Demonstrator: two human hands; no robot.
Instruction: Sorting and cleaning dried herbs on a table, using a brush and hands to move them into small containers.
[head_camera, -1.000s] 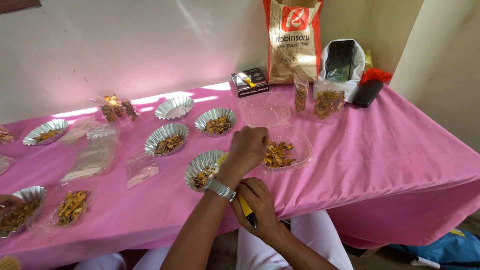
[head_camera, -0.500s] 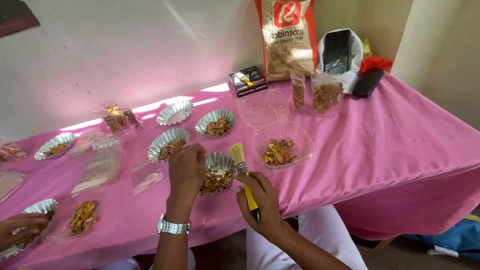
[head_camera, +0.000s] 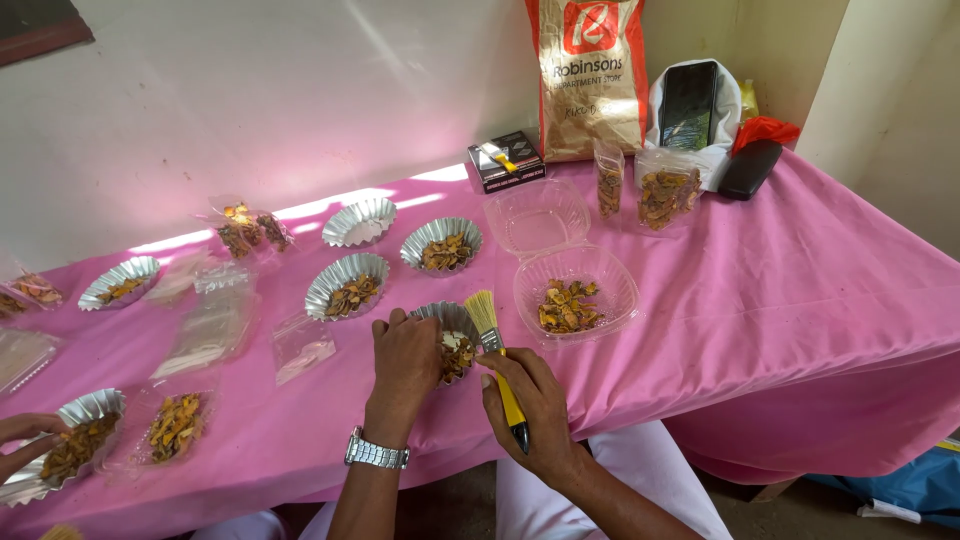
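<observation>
While left hand (head_camera: 405, 360) steadies foil cup (head_camera: 450, 335), right hand (head_camera: 535, 405) grip holds brush (head_camera: 495, 355); clear clamshell (head_camera: 575, 290) beside.

A bright pink cloth (head_camera: 780, 300) is covering the bench. Fluted silver foil cups (head_camera: 347, 282) are showing orange-brown dried pieces (head_camera: 566, 305), as is a clear plastic clamshell tray (head_camera: 577, 285). A yellow-handled brush with pale straw bristles (head_camera: 484, 312) is showing a black tip. An orange and white paper bag (head_camera: 588, 75) is standing beside a black case (head_camera: 752, 168) and a red scrap (head_camera: 765, 131).
</observation>
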